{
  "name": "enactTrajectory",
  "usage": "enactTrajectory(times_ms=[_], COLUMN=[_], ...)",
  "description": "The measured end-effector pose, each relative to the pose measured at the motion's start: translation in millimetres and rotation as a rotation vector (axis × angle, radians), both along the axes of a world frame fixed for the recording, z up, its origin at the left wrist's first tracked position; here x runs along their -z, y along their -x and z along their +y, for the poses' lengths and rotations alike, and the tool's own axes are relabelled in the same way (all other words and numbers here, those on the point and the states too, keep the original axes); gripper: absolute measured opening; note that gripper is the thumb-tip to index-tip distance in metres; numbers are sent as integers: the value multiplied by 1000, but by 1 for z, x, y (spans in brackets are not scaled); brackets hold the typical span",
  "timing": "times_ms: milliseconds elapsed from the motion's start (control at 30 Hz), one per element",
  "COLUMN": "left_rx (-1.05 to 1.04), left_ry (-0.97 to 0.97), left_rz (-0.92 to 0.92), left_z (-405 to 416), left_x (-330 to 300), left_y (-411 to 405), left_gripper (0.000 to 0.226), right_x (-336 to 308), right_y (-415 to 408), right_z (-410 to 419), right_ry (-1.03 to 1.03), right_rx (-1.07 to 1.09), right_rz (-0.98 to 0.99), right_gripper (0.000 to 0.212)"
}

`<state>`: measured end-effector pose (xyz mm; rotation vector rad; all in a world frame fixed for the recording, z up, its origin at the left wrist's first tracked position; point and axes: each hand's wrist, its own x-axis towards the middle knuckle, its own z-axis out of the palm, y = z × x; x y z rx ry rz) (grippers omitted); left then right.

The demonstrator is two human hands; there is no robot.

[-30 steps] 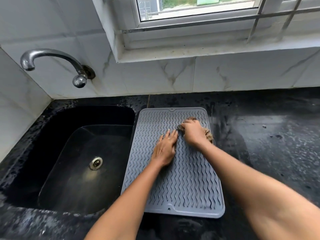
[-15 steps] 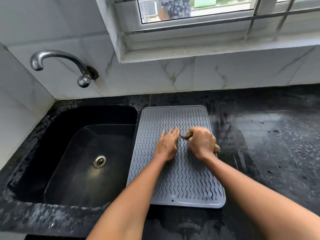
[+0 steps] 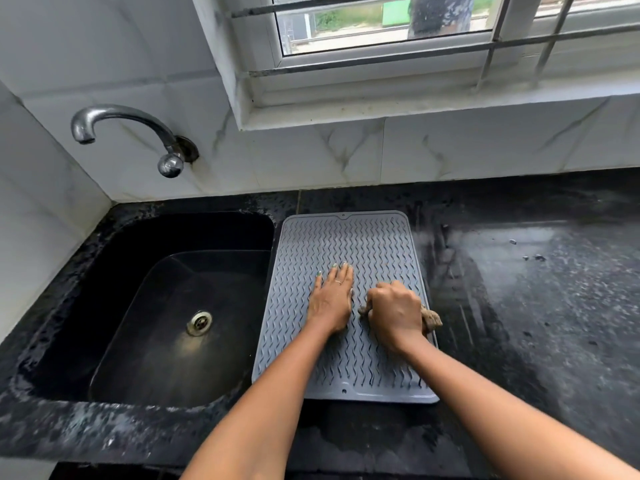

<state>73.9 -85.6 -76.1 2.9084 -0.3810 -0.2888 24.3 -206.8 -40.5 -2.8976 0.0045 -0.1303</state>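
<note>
A grey ribbed drying mat (image 3: 349, 237) lies flat on the black counter, just right of the sink. My left hand (image 3: 331, 299) presses flat on the mat's middle with straight fingers. Beside it, my right hand (image 3: 394, 313) grips a brown scrubbing cloth (image 3: 431, 320) against the mat near its right edge. Most of the cloth is hidden under the fist; a tuft sticks out on each side.
A black sink (image 3: 166, 306) with a metal drain (image 3: 200, 322) sits to the left. A chrome tap (image 3: 124, 133) juts from the tiled wall above it. The wet black counter (image 3: 536, 289) stretches right, with small specks. A barred window (image 3: 398, 32) is above.
My right hand has dragged the cloth down the mat toward me and slightly right. My left hand stayed pressed flat, sliding a little nearer.
</note>
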Motion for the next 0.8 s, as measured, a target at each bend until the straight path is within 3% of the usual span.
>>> enactTrajectory(times_ms=[167,233,433,700,800], left_rx=[-4,-12,-35,-53,-63], left_ry=[1,25,7,7,5], left_rz=[-67,-56,-19,-53,-71], left_z=[0,3,1,-2,-1], left_x=[-2,2,4,1,1], left_y=[12,21,22,26,25], left_gripper=[60,58,54,61,64], right_x=[-15,-11,-1,-13,-11], right_y=[-38,-41,20,57,72], right_z=[-10,-9,2,3,-1], right_ry=[-136,-98,-63,40,47], right_rx=[100,20,-19,-91,-161], right_rz=[-39,48,-55,40,85], right_gripper=[13,26,12,10,24])
